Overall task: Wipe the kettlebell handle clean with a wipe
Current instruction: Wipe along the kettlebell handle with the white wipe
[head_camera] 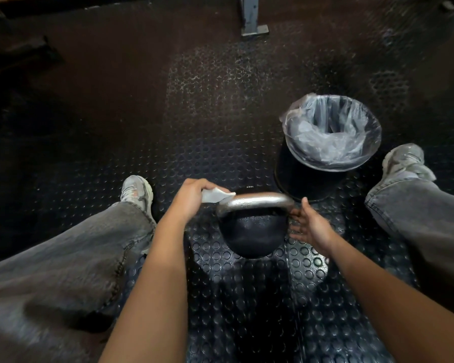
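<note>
Kettlebell first, since the head view, the only one we have, puts it at the centre: it sits upright on the studded rubber floor between our two spread legs, black ball below and silvery handle arching across the top. Our left hand has its fingers curled round a folded white wipe, whose free corner lies against the left end of the handle, so we judge the wiping is at or near that end and the rest of the bar is not yet done. Our right hand is spread, fingers straight and palm turned toward the right side of the kettlebell beside the handle's base; whether the fingertips actually touch the iron we cannot tell. We take it that this hand is there to steady the weight against the push of the wipe. Just beyond the kettlebell, near our right foot, stands a black bin lined with a clear plastic bag, placed handy for the used wipe, we suppose. Inside we make out only crumpled liner.
</note>
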`<action>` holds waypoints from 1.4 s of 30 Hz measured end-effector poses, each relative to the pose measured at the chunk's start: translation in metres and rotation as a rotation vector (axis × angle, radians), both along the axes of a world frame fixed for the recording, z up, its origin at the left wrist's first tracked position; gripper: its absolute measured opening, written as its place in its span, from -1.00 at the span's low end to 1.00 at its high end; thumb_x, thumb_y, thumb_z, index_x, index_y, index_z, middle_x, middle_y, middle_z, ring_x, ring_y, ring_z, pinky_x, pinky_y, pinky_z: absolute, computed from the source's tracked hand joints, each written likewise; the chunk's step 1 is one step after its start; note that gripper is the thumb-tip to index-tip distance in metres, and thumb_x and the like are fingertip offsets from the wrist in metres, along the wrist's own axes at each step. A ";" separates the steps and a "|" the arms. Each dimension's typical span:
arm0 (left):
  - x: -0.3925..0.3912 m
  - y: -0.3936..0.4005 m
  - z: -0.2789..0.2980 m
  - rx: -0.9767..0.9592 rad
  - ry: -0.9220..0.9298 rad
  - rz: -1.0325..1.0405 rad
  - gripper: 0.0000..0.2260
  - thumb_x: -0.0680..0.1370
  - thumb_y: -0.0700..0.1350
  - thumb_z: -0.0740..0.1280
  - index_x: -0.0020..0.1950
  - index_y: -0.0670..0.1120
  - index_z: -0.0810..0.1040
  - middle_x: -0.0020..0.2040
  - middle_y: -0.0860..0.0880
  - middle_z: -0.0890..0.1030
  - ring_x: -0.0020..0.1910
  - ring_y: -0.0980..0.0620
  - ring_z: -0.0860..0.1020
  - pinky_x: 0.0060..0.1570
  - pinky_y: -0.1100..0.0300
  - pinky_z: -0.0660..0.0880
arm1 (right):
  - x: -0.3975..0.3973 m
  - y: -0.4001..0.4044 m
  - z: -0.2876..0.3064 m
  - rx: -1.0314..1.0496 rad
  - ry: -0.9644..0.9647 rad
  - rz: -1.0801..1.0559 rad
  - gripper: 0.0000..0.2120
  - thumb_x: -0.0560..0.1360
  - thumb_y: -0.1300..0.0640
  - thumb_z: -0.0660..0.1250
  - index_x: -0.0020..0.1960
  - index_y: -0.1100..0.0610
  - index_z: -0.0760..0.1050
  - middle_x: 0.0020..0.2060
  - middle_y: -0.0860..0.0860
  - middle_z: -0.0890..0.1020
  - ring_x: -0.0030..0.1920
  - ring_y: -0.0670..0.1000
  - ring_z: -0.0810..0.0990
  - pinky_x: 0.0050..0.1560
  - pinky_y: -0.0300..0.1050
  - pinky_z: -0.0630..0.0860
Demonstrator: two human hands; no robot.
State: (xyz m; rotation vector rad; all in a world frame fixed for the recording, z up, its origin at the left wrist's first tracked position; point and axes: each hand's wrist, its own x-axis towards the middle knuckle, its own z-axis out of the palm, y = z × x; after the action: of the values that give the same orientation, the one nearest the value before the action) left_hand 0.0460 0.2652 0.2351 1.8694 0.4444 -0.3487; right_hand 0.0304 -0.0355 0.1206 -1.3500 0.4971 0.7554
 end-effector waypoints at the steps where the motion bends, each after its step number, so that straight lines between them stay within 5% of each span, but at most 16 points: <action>1: -0.006 0.001 -0.001 -0.010 -0.001 0.020 -0.60 0.60 -0.18 0.19 -0.30 0.03 0.73 -0.21 0.12 0.66 -0.19 0.17 0.55 -0.08 0.27 0.42 | 0.000 0.000 0.000 -0.002 0.001 -0.005 -0.37 0.61 -0.35 -0.04 0.40 0.05 0.42 0.21 -0.02 0.56 0.05 -0.02 0.59 0.05 -0.01 0.53; 4: -0.017 0.003 -0.030 0.027 0.088 0.067 -0.71 0.60 -0.14 0.22 -0.14 -0.09 0.73 -0.14 -0.03 0.62 -0.15 0.05 0.55 -0.05 0.14 0.42 | 0.000 -0.001 -0.003 -0.004 0.006 -0.007 -0.33 0.60 -0.37 -0.03 0.44 0.07 0.41 0.28 0.03 0.52 0.07 -0.01 0.58 0.09 0.03 0.52; 12: 0.012 0.016 -0.067 0.002 0.197 -0.007 -0.64 0.30 0.14 0.30 -0.10 -0.02 0.74 0.08 -0.18 0.66 0.07 -0.18 0.62 0.16 -0.19 0.52 | 0.001 -0.002 -0.003 -0.007 0.017 -0.005 -0.33 0.57 -0.40 0.00 0.38 0.07 0.43 0.20 0.01 0.56 0.11 0.04 0.59 0.06 0.01 0.55; 17: -0.001 0.004 -0.018 -0.185 0.059 0.050 -0.60 0.56 -0.16 0.13 -0.20 -0.05 0.78 -0.06 -0.12 0.74 -0.09 0.02 0.62 -0.11 0.20 0.50 | 0.000 -0.002 -0.005 -0.034 0.020 -0.015 -0.24 0.48 -0.46 0.06 0.40 0.08 0.44 0.27 0.04 0.55 0.21 0.12 0.57 0.10 0.04 0.56; 22: -0.028 0.002 -0.053 -0.154 0.091 0.225 -0.71 0.54 -0.17 0.24 -0.20 -0.06 0.76 -0.22 -0.02 0.73 -0.10 -0.09 0.64 0.00 0.01 0.50 | -0.002 0.000 0.003 -0.021 0.013 -0.026 -0.44 0.58 -0.38 0.00 0.23 0.01 0.50 0.10 -0.03 0.61 0.11 0.04 0.60 0.05 0.01 0.56; 27: -0.015 -0.004 -0.050 0.081 0.135 0.013 -0.73 0.49 -0.04 0.24 -0.25 0.05 0.72 -0.12 -0.03 0.64 -0.04 -0.10 0.57 0.02 -0.03 0.45 | -0.003 0.001 0.006 -0.021 0.017 -0.022 -0.43 0.59 -0.37 0.00 0.25 0.02 0.49 0.04 -0.08 0.64 0.09 0.01 0.62 0.08 0.02 0.56; 32: 0.007 -0.001 -0.014 -0.016 0.094 -0.076 -0.64 0.46 0.04 0.17 -0.17 0.04 0.77 0.03 -0.07 0.69 0.01 -0.07 0.60 0.15 -0.09 0.49 | -0.003 0.003 0.011 -0.014 0.022 -0.025 -0.45 0.61 -0.35 -0.01 0.23 0.04 0.48 0.03 -0.06 0.62 0.07 0.01 0.61 0.02 -0.01 0.56; 34: 0.003 0.008 -0.011 -0.003 0.071 -0.070 -0.60 0.42 0.11 0.14 -0.11 0.05 0.77 0.13 -0.10 0.65 0.09 -0.08 0.59 0.24 -0.06 0.47 | -0.003 0.004 0.011 -0.008 0.021 -0.029 -0.44 0.61 -0.34 -0.01 0.25 0.05 0.47 0.03 -0.05 0.61 0.07 0.01 0.61 0.01 -0.01 0.55; 38: -0.016 0.013 -0.034 0.077 0.121 0.057 -0.66 0.56 -0.04 0.17 -0.12 0.00 0.76 -0.01 -0.11 0.67 -0.03 -0.08 0.61 0.08 -0.06 0.51 | -0.003 0.002 0.008 -0.003 0.018 -0.029 -0.42 0.61 -0.34 -0.01 0.29 0.07 0.46 0.08 -0.03 0.59 0.06 0.00 0.60 -0.01 -0.02 0.55; 42: -0.009 0.004 -0.053 0.151 0.160 -0.057 -0.72 0.57 -0.03 0.21 -0.05 0.05 0.73 0.06 -0.02 0.67 0.05 -0.05 0.59 0.22 -0.06 0.46 | -0.003 0.001 0.004 -0.015 0.021 -0.034 -0.36 0.60 -0.35 0.00 0.38 0.11 0.43 0.21 0.05 0.54 0.07 0.02 0.60 0.01 0.01 0.56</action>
State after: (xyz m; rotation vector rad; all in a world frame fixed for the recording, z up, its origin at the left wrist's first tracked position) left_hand 0.0369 0.2694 0.1822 2.0118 0.5385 -0.5186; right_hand 0.0277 -0.0348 0.1249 -1.3456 0.5414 0.7401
